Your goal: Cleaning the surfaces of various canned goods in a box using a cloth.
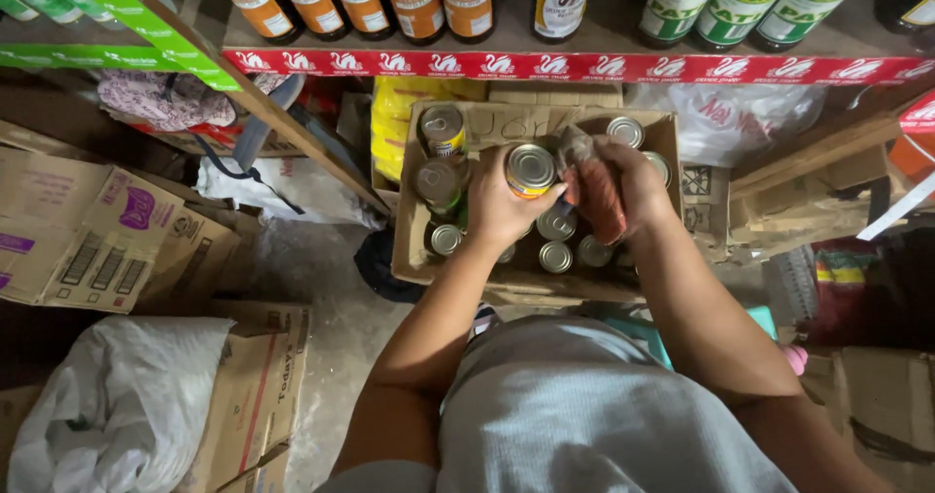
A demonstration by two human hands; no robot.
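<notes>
Two hands worked above the cardboard box [414, 249]: my left grip [502, 206] clasped a tin can [530, 170]; just right, my right grip [638, 181] clenched a reddish cloth [599, 201] against it.

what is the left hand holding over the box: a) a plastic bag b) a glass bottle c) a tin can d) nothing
c: the left hand grips a tin can by its side, above the cardboard box of cans.
</notes>
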